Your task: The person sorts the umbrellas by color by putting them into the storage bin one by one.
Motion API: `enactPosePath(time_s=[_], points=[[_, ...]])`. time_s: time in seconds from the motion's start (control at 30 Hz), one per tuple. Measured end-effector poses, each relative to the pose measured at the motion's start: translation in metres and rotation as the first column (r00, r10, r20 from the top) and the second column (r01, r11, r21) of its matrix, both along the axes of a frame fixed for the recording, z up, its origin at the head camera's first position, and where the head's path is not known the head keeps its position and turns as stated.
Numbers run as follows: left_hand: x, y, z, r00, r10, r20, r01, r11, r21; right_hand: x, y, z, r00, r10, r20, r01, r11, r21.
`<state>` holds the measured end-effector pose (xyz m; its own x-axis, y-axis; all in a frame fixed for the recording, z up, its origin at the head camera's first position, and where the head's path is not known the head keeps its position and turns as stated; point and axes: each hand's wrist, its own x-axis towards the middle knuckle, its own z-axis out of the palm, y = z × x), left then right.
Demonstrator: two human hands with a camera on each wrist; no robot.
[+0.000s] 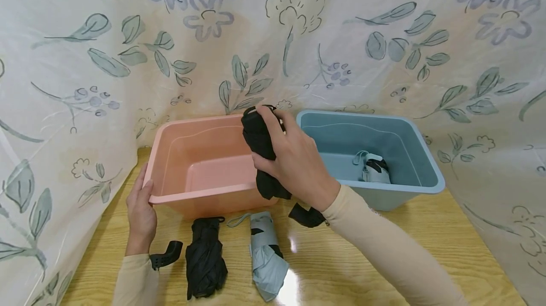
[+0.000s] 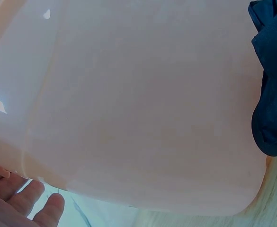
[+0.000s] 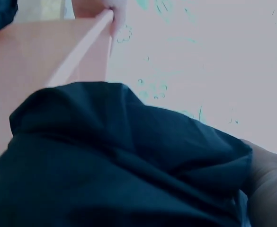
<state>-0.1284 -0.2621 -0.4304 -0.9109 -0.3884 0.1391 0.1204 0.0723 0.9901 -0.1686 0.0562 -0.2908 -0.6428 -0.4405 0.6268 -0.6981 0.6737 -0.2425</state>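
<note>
Our right hand [image 1: 294, 159] is gripping a folded black umbrella [image 1: 259, 142] over the pink bin's [image 1: 200, 199] 3 o'clock rim, beside the blue bin [image 1: 431, 173]. Our left hand [image 1: 141, 211] is holding the 9 o'clock corner, fingers curled round the rim. The pink bin's interior is lying open below.

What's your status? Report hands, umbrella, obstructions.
Right hand grips black umbrella over pink bin. Left hand holds the bin's corner. Bin looks empty, nothing blocking.
</note>
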Motion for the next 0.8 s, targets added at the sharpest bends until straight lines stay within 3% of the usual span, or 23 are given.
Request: enactPosePath(time_s=[0.23, 0.47, 0.63, 0.8], points=[[0.0, 0.001, 0.0, 1.0, 0.001, -0.03, -0.001, 1.0, 0.008, -0.025, -0.022, 0.018, 0.996, -0.067, 0.061, 0.063, 0.996, 0.064], [0.001, 0.002, 0.0, 0.999, 0.003, -0.033, -0.003, 1.0, -0.002, -0.047, -0.045, 0.023, 0.983, -0.135, 0.128, 0.112, 0.978, 0.174], [0.001, 0.002, -0.001, 1.0, 0.01, -0.016, -0.01, 1.0, 0.009, -0.062, -0.058, 0.022, 0.961, -0.188, 0.203, 0.13, 0.955, 0.267], [0.002, 0.002, -0.002, 1.0, 0.016, -0.005, -0.016, 1.0, 0.003, -0.075, -0.069, 0.018, 0.946, -0.246, 0.21, 0.16, 0.919, 0.36]])
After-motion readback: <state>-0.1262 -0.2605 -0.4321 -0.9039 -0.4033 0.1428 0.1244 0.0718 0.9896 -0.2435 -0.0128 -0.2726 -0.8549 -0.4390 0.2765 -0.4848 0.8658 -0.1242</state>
